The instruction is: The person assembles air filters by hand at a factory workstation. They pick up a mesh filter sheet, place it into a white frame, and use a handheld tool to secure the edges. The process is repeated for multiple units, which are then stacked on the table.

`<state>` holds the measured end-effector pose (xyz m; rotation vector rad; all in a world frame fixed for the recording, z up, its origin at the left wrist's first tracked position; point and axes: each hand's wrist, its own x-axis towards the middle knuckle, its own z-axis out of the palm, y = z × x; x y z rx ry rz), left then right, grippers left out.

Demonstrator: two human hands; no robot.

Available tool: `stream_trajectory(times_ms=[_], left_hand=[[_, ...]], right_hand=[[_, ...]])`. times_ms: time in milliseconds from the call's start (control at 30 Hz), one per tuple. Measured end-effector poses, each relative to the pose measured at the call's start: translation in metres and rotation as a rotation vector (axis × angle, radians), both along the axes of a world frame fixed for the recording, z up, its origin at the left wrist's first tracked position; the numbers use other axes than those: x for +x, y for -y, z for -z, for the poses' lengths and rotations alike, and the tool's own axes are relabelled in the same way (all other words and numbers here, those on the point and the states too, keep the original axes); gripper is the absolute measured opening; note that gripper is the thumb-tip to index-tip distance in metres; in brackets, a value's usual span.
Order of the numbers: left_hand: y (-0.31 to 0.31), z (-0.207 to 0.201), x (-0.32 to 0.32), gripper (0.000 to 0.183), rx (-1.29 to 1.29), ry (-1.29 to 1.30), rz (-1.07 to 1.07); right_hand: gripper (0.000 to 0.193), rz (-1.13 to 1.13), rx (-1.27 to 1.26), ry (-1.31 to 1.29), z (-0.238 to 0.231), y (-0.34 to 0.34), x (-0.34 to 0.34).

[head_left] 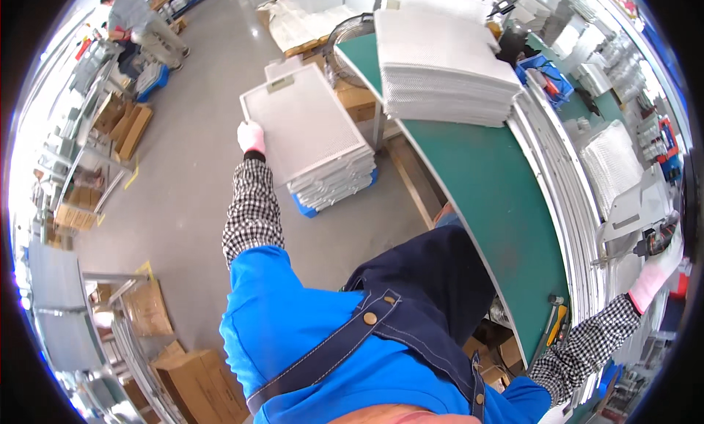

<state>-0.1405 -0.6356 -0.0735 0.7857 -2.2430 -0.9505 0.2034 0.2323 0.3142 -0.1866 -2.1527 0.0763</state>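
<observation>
My left hand (251, 136), in a pale pink-and-white glove, is closed on the left edge of a framed mesh panel (308, 120). The panel lies over a stack of similar silver panels (334, 181), which stands on a blue base on the floor. Far out to the right, my gloved right hand (664, 266) is closed around a dark power drill (658, 241) with reddish parts. Just beyond the drill is a grey metal plate (634, 204). The drill's tip and the fingers' far side are hard to make out near the picture's rim.
A green-topped workbench (484, 182) bears a tall pile of mesh sheets (451, 79), long metal profiles (546, 175), and a hammer (554, 321). A floor fan (350, 39) stands behind the panels. Cardboard boxes (202, 384) sit lower left; a co-worker (143, 24) bends far left.
</observation>
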Motion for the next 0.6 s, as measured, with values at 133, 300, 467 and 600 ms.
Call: stream_trajectory(times_ms=[133,300,467,600], left_hand=[[-0.061,-0.011,-0.029,0.049,-0.115,0.482,-0.118],[-0.111,-0.127,-0.133,0.054,-0.565,-0.363,0.019],[-0.295,-0.300,-0.240,0.043,-0.881,-0.642,0.668],[-0.412,-0.322,-0.315,0.043,-0.970,-0.402,0.799]], right_hand=[[0.050,0.089,0.098,0.012,-0.007,0.006,0.022],[0.043,-0.010,-0.214,-0.122,-0.005,0.028,0.016],[0.040,-0.134,-0.707,-0.402,-0.013,0.057,0.014],[0.031,-0.188,-0.741,-0.432,-0.008,0.060,-0.003]])
